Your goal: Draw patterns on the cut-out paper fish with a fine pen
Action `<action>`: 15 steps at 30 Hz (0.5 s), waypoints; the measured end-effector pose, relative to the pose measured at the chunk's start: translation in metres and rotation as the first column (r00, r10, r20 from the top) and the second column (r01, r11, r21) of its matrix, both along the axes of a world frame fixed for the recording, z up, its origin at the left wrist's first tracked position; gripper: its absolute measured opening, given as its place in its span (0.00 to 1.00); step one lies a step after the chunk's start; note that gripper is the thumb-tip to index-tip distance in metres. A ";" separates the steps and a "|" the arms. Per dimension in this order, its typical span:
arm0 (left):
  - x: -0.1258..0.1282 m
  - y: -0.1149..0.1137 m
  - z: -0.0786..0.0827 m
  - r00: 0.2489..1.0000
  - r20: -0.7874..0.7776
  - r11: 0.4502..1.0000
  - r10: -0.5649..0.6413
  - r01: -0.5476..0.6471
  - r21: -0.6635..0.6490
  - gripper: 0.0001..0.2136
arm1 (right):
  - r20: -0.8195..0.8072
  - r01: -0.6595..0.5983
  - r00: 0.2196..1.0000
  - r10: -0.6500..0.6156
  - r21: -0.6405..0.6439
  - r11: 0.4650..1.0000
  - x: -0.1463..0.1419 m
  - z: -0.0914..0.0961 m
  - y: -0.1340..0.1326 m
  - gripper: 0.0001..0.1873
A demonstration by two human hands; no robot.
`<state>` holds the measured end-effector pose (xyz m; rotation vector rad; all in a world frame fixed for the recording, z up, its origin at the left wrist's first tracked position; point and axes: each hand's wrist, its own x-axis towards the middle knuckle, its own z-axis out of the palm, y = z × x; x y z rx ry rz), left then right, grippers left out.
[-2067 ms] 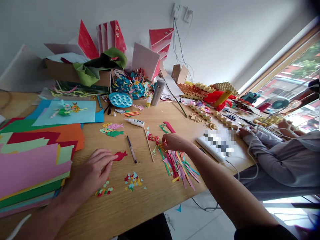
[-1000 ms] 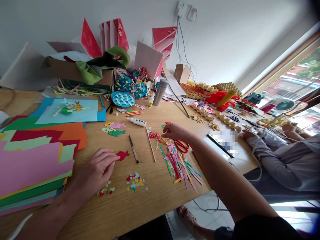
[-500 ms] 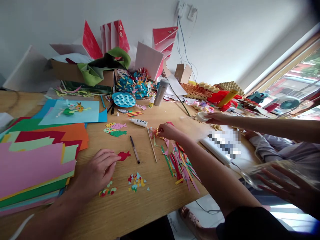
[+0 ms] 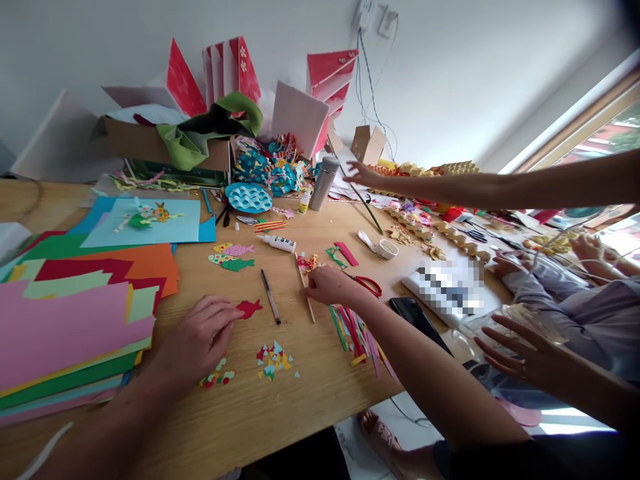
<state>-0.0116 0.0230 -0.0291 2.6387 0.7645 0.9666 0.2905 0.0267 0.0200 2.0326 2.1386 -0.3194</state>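
My left hand (image 4: 205,337) rests on the table with its fingertips closed on one end of a red paper fish (image 4: 250,309). My right hand (image 4: 333,287) is at a thin wooden stick (image 4: 310,308), its curled fingertips pressed on the shaft; they partly hide it. Small colourful paper scraps (image 4: 311,262) lie just beyond those fingers. Between my hands is a pen (image 4: 270,297). Finished-looking patterned paper fish (image 4: 233,257) and a white glue bottle (image 4: 279,243) sit farther back. Small paper triangles (image 4: 275,361) and paper dots (image 4: 219,377) lie in front.
Coloured paper sheets (image 4: 75,327) are stacked at left. Paper strips (image 4: 357,337), red-handled scissors (image 4: 367,285), a phone (image 4: 417,320) and a tape roll (image 4: 387,249) lie right. Another person's hand (image 4: 365,175) reaches across near a steel flask (image 4: 325,183); a second hand (image 4: 525,347) is by clear plastic.
My right hand has moved from the colourful scraps toward me, onto the stick. My left hand stays put. The other person's hand has left the tape roll and reaches toward the back.
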 end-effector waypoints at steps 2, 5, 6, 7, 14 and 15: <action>0.000 0.000 0.000 1.000 -0.011 1.000 0.002 -0.002 -0.001 0.12 | 0.005 0.017 1.000 -0.017 -0.005 1.000 -0.012 -0.005 -0.001 0.12; 0.000 0.000 0.002 1.000 -0.007 1.000 0.009 -0.009 0.009 0.12 | 0.006 0.078 0.997 -0.079 0.026 0.997 -0.019 -0.007 0.001 0.11; 0.000 0.000 0.002 1.000 -0.002 1.000 0.011 -0.011 0.016 0.12 | 0.000 0.097 0.995 -0.097 0.045 0.994 -0.018 -0.005 0.001 0.10; 0.000 0.000 0.003 1.000 0.003 1.000 0.012 -0.012 0.025 0.12 | -0.011 0.112 0.994 -0.111 0.067 0.992 -0.015 -0.002 0.000 0.10; 0.000 0.000 0.006 1.000 0.001 0.999 -0.017 0.017 0.042 0.11 | -0.238 0.272 0.949 -0.207 0.289 0.918 0.020 0.027 -0.062 0.10; 0.000 0.000 0.006 1.000 0.001 0.999 -0.025 0.025 0.043 0.11 | -0.287 0.303 0.934 -0.214 0.317 0.899 0.025 0.028 -0.076 0.09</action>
